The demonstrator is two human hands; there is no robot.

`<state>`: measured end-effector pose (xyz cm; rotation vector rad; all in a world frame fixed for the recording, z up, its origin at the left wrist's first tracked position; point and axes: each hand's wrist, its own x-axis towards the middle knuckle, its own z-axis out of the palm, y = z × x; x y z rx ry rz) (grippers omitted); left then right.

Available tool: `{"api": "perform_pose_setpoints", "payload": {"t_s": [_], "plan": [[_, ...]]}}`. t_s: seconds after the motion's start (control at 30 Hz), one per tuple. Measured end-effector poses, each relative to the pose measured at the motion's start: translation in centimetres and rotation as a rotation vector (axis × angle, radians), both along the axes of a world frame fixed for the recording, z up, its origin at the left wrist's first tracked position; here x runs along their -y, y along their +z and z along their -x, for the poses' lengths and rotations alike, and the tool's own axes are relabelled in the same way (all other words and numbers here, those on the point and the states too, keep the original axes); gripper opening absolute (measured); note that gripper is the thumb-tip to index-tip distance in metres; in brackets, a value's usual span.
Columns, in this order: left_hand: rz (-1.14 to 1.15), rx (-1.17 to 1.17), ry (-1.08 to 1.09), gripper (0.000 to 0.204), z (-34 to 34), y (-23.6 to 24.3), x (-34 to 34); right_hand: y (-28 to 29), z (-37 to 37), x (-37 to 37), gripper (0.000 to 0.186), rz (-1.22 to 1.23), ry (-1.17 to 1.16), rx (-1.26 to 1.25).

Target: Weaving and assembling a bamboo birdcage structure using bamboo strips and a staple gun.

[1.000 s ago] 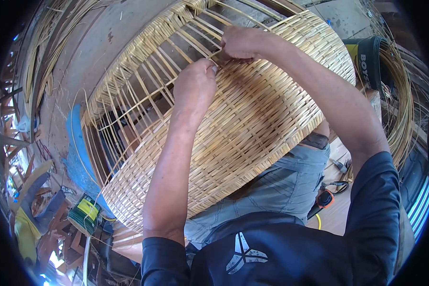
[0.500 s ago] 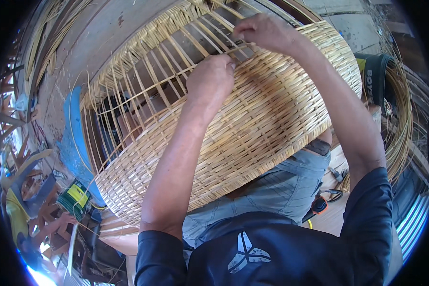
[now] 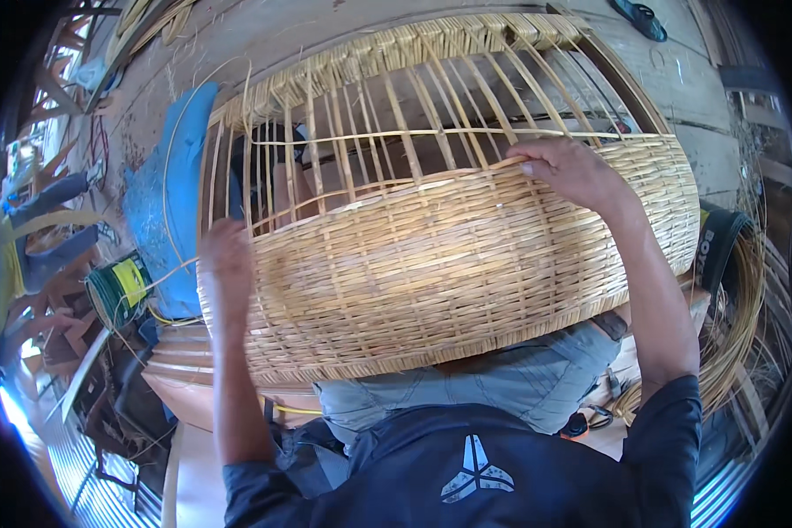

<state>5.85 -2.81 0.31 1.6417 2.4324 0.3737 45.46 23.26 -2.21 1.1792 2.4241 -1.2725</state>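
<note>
A woven cane basket lies on its side across my lap, its lower part densely woven and its upper part bare upright stakes under a thick bound rim. My right hand is at the top edge of the weave, right of middle, fingers closed on a thin cane strip. My left hand, smeared by motion, is at the basket's left end, so its grip is unclear. A long loose strand crosses the stakes.
A blue plastic piece and a green container sit at left. A dark bucket with coiled cane is at right. A sandal lies on the boards above. An orange tool lies by my right leg.
My left hand has moved from the middle of the weave's edge to the left end. My right hand has come down onto the edge. The view has turned, showing the basket more level.
</note>
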Motion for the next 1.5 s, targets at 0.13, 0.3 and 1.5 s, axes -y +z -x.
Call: {"api": "perform_pose_setpoints", "payload": {"t_s": [0.13,0.3,1.5], "plan": [[0.183,-0.160,0.266,0.030,9.9,0.2,5.9,0.0,0.1,0.1,0.033,0.050,-0.064,-0.003],[0.281,0.034,0.390,0.051,13.4,-1.2,6.8,0.0,0.4,0.2,0.038,0.246,-0.201,0.011],[-0.012,0.022,0.739,0.039,18.7,-7.8,10.1,-1.8,0.1,3.7,0.042,-0.427,0.105,0.098]]}}
